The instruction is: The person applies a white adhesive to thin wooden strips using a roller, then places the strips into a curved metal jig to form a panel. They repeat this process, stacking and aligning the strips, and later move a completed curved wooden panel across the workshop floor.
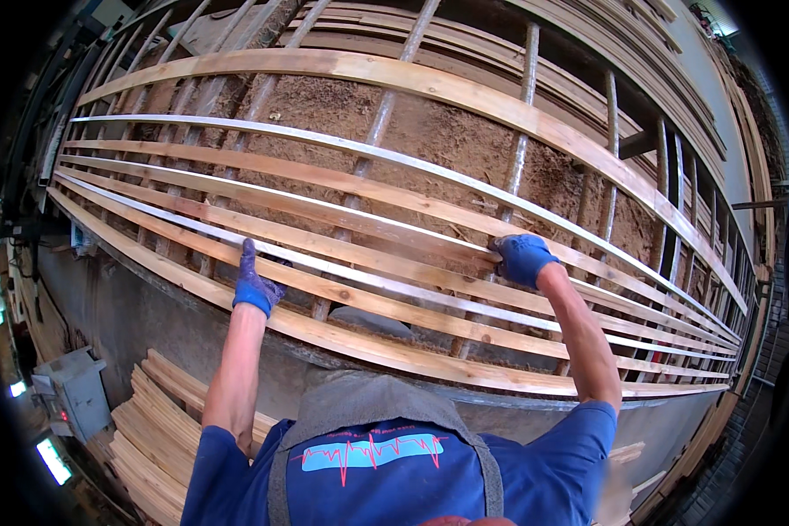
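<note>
Several long wooden strips run side by side across a rack of metal bars in the head view. My left hand (259, 282), in a blue glove with dark stains, is closed around a strip with a pale white edge (368, 278). Its thumb lies over the top, and the other fingers are partly hidden by the wood. Farther right, my right hand (522, 259), also in a blue glove, has its fingers curled over another strip (324, 205) deeper in the row. Its fingertips are mostly hidden.
A wider plank (342, 65) lies across the metal bars (519, 162) on the far side. Brown sawdust (324, 110) fills the space below. Stacked boards (153, 438) stand at lower left beside a grey metal box (72, 394). More boards (622, 53) lie beyond the rack.
</note>
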